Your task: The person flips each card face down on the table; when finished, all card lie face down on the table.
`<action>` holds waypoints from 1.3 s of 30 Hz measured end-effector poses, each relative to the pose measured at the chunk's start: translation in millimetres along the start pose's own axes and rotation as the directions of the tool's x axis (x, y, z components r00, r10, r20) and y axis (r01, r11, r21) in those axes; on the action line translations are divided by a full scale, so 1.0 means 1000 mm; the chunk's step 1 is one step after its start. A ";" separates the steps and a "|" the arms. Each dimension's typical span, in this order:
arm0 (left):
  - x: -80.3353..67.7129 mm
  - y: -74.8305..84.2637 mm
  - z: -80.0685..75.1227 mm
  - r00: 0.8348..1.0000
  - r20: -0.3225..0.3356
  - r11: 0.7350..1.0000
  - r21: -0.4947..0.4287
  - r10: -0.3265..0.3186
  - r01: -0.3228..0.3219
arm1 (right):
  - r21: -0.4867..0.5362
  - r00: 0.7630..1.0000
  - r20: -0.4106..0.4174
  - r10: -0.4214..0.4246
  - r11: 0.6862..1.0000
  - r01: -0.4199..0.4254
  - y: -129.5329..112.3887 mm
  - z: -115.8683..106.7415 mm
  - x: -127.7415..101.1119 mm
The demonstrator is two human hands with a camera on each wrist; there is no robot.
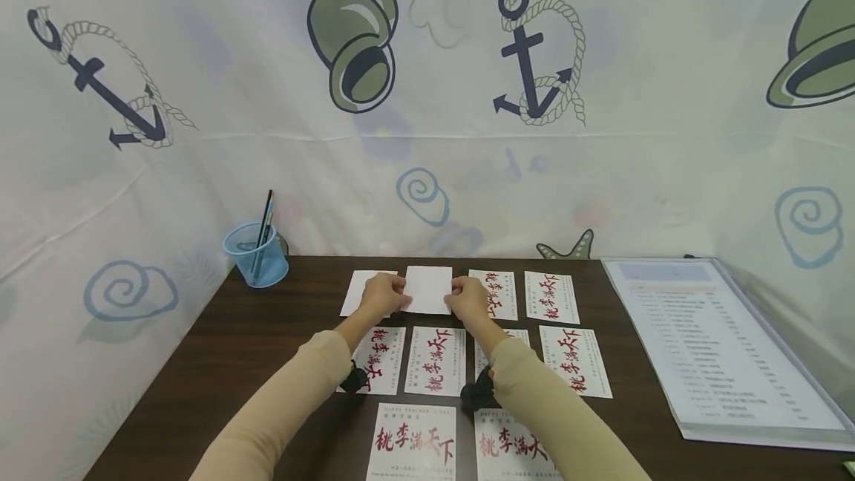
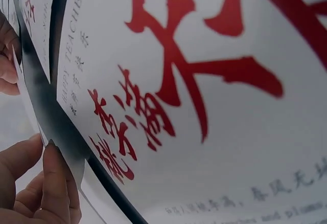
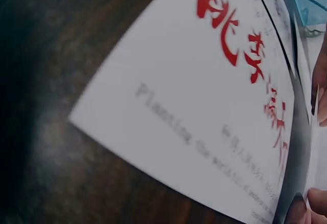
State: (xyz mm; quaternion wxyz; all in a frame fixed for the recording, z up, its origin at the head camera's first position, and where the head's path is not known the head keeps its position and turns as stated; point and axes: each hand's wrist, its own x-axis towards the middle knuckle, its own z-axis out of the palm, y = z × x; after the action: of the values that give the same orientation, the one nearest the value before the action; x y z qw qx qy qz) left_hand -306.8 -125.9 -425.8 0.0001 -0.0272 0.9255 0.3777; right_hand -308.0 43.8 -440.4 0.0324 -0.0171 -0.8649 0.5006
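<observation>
white card (image 1: 429, 290) sits pinched in fingers (image 1: 398, 283) beyond "happy teacher's day" cards (image 1: 410, 439).

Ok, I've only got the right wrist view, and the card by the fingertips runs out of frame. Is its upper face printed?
Observer: No, the head view shows the held card plain white on top.
Operator: And what lies just left of it?
Observer: A second white card, partly covered by the left hand.
Operator: Anything large off to the far right?
Observer: Yes, a large printed sheet covered in lines of small text, too small to read.
</observation>
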 end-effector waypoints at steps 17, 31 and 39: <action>0.021 -0.022 0.013 0.996 -0.038 0.985 0.155 0.082 -0.075 | -0.095 1.000 -0.010 -0.007 0.995 0.006 0.000 0.009 -0.002; -0.002 0.000 0.006 0.999 -0.031 0.982 0.187 0.028 -0.022 | -0.133 0.999 -0.041 -0.008 0.991 0.003 -0.002 0.012 -0.005; 0.002 -0.002 0.007 0.999 -0.033 0.976 0.216 0.011 -0.004 | -0.160 0.997 -0.057 -0.050 0.986 0.040 -0.001 0.014 -0.006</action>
State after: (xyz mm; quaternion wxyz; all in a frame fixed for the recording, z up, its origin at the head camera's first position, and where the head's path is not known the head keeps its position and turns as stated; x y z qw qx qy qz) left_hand -308.5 -122.3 -432.5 -0.0140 -0.0299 0.9611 0.2742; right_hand -303.1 31.1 -446.6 0.0683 -0.0152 -0.9008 0.4286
